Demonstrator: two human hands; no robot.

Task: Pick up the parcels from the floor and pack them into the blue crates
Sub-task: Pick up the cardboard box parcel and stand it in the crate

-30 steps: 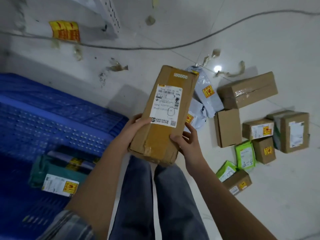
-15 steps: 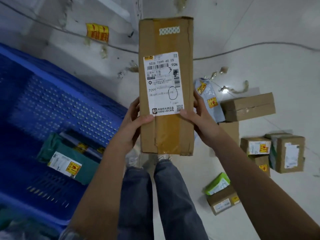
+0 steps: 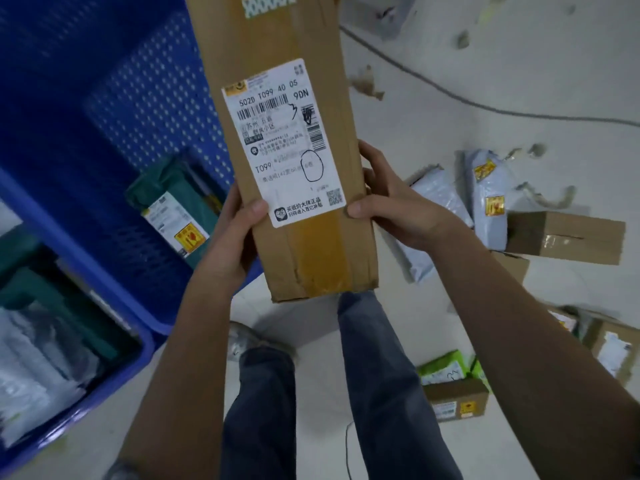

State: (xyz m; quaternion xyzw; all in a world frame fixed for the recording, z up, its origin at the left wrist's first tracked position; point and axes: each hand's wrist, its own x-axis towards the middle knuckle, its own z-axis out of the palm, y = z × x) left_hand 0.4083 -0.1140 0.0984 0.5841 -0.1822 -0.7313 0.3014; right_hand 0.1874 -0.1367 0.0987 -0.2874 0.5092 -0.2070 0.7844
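Head view, looking down. Centre of frame: a long brown box (image 3: 287, 150) held up lengthwise, its top end cut off by the upper edge, a white shipping label (image 3: 282, 142) facing the camera. Left hand (image 3: 230, 244) gripping the box's lower left edge, thumb curled over the front beside the label's corner, fingers wrapped behind. Right hand (image 3: 394, 209) gripping the lower right edge, thumb pressed on the front, fingers curled round the side. Bare forearms rising from the bottom edge; below the box, legs in dark jeans (image 3: 367, 386) and one shoe.

Left half: a blue crate (image 3: 114, 109) with perforated walls, holding a green parcel (image 3: 173, 206) with a white label and yellow sticker. Lower left: a second crate (image 3: 83, 403) with blurred grey and dark green bags inside.

Right half, on the pale floor (image 3: 519, 81): grey mailers (image 3: 485, 195) beside a brown carton (image 3: 564, 237), further down a small carton (image 3: 457, 400) touching a bright green packet (image 3: 443, 368), more cartons at the right edge. Upper right: a dark cable (image 3: 467, 100) across the floor and scraps of tape.
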